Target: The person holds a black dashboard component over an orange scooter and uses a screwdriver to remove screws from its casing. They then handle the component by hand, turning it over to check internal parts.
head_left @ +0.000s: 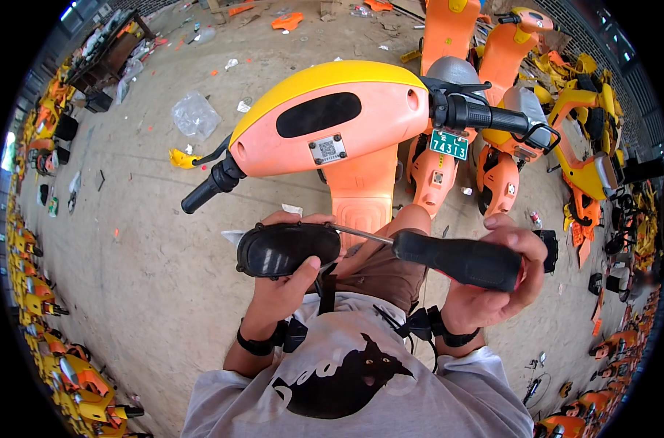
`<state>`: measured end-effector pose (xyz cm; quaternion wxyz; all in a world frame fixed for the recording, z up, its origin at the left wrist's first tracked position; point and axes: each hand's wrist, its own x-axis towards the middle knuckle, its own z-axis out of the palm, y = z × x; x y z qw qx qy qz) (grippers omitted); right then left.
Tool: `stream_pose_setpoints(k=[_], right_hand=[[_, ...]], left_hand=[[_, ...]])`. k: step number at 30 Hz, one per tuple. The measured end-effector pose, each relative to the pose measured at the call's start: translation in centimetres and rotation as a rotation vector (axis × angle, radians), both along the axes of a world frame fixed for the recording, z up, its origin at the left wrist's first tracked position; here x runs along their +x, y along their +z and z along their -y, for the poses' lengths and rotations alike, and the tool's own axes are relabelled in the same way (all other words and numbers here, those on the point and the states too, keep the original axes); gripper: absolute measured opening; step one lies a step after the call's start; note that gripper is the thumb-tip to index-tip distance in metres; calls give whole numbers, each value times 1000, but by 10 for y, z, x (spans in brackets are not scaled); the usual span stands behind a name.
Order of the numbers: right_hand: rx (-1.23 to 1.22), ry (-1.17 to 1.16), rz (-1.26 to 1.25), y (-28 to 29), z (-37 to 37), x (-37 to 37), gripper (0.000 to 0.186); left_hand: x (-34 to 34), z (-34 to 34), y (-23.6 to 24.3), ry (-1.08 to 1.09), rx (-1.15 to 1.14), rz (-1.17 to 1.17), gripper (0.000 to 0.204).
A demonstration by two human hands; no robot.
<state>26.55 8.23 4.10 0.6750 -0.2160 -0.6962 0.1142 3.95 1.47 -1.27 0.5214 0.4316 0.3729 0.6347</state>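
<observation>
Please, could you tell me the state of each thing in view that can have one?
Left grip: closed on the oval case
Right grip: closed around the screwdriver
Oval case: held up, dark face showing
Screwdriver: slightly tilted, tip at the case's edge; contact unclear
Nearest scooter: upright
Plastic bag: crumpled, on the floor
Orange piece: lying on the floor

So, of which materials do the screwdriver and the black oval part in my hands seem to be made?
Screwdriver: its shaft looks like metal, silvery and smooth; its black handle is dull, so probably rubber or plastic.
Black oval part: probably hard plastic, with a glossy, reflecting face.
</observation>
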Motion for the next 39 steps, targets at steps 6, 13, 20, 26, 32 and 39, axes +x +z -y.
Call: stream_pose_setpoints(k=[6,13,20,26,32,39], right_hand=[[-73,-69,-18,5,2,-3,47],[-31,-43,-69,2,0,-3,45],[-10,-73,55,3,0,3,45],[7,-24,44,1,-3,2,44],[-78,-86,-35,0,3,-3,44],[-239,-84,-224,-16,8,9,54]], left_hand=[[0,0,4,10,-40,9,54],[-1,0,1,5,-16,-20,55],[0,2,4,17,-16,31,51],[0,-2,8,10,-26,53,49],[1,-2,7,3,-41,70,47],[-1,5,11,-47,-61,-86,31]])
